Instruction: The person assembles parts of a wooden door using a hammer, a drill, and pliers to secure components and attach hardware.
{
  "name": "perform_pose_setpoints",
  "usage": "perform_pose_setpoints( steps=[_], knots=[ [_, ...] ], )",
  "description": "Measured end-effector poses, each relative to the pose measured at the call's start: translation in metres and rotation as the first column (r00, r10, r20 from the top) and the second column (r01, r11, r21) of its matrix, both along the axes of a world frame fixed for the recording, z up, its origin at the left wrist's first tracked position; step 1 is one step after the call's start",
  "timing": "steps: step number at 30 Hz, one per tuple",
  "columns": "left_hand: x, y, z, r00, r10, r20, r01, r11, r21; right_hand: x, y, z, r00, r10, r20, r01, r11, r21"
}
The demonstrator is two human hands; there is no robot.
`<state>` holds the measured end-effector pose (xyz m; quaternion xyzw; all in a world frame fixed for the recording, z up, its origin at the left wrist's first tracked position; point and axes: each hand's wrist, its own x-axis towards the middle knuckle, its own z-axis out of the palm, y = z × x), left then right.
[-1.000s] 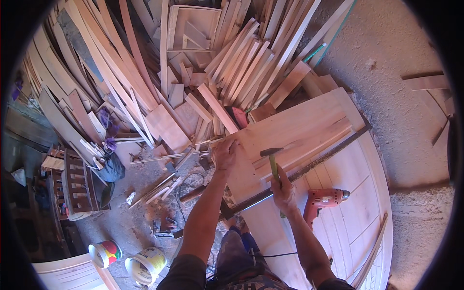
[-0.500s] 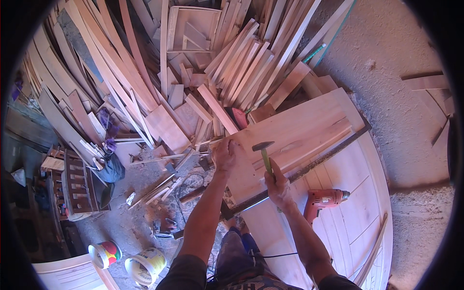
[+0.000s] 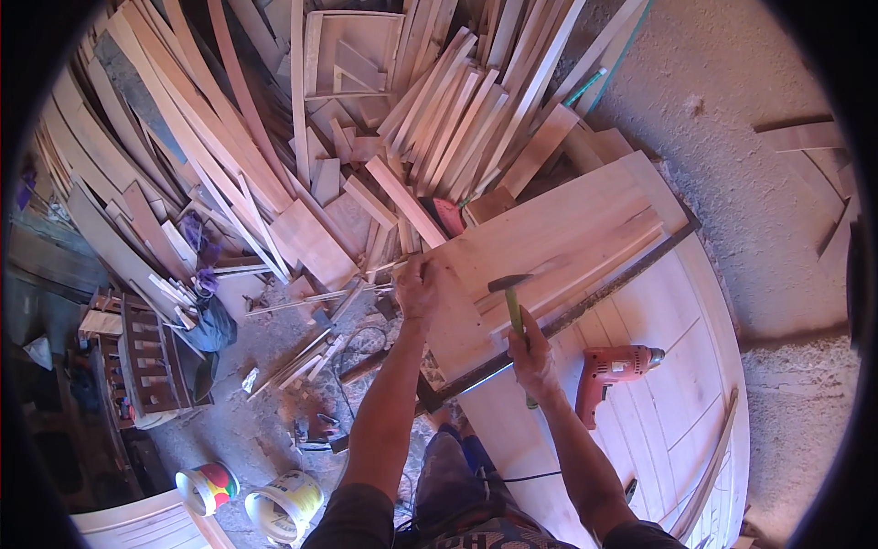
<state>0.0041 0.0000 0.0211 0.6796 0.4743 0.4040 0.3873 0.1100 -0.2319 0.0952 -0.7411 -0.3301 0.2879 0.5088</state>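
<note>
My left hand (image 3: 417, 288) rests at the left end of a pale wooden board (image 3: 549, 215), fingers curled; anything pinched in them is too small to make out. My right hand (image 3: 533, 361) grips the green handle of a hammer (image 3: 514, 285), whose dark head is over the board near a long strip (image 3: 604, 261). A long dark straight bar (image 3: 585, 314) runs along the board's near edge. Beneath lies a large pale panel (image 3: 681, 384) with grooved lines, and on it a red power drill (image 3: 617, 364) lies on its side, just right of my right hand.
A dense pile of planks and offcuts (image 3: 210, 137) fills the back and left. A slatted wooden piece (image 3: 151, 352) stands at far left. Two buckets (image 3: 283, 503) sit lower left. Boards (image 3: 796, 137) lie at far right. Scraps and a cord (image 3: 361, 339) are on the floor.
The hammer and my right hand shifted a little up and left, then back right and down. My left hand stays at the board's end. The whole view has shifted slightly.
</note>
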Motion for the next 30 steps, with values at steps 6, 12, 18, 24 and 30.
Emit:
perform_pose_setpoints(
  steps=[6,12,18,24,30],
  knots=[
    [-0.002,0.005,-0.005,0.996,-0.039,-0.08,0.062,0.947,0.315,-0.003,-0.002,0.01,0.999,-0.024,-0.045,0.023,1.0,-0.018],
    [-0.004,0.003,-0.01,0.99,0.025,-0.139,-0.009,0.993,0.114,-0.006,-0.006,0.009,0.999,-0.03,-0.037,0.029,0.999,-0.035],
    [-0.001,0.001,-0.003,0.98,0.011,-0.196,0.036,0.972,0.231,-0.005,-0.008,0.007,0.999,-0.031,-0.026,0.029,0.996,-0.082],
    [-0.001,0.006,-0.019,0.993,-0.038,-0.116,0.055,0.988,0.145,-0.006,-0.011,0.014,0.999,-0.029,-0.027,0.027,0.996,-0.084],
    [-0.004,0.007,-0.021,0.987,-0.118,0.113,0.117,0.993,0.013,-0.004,-0.017,0.006,0.999,-0.031,-0.043,0.028,0.997,-0.075]
  ],
)
